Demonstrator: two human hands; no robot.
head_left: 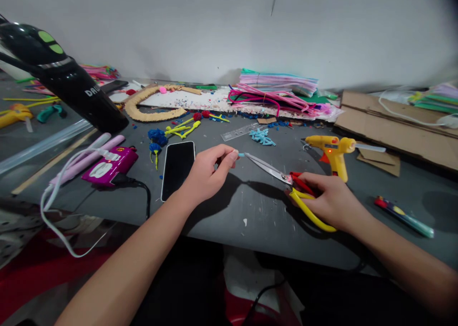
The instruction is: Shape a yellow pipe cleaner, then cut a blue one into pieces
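Observation:
My left hand (213, 168) pinches a short light-blue piece (241, 154), seemingly pipe cleaner, whose end sticks out past the thumb. In my right hand (331, 197) is a pair of scissors (272, 172) with red and yellow handles. The blade tips reach the free end of the blue piece; whether they touch it I cannot tell. Beyond the blades lies a small pile of cut light-blue pieces (262, 137), beside a clear ruler (239, 132). A smartphone (179, 166) with a dark screen lies under and left of my left wrist.
Right of the scissors stands a yellow glue gun (332, 150) with its light on, near a cutter knife (404, 216). Pink pipe cleaners (272, 99) lie at the back. Leftward are a purple power adapter (110, 166) with cables and a black handheld vacuum (71, 78). Cardboard (400, 125) lies back right.

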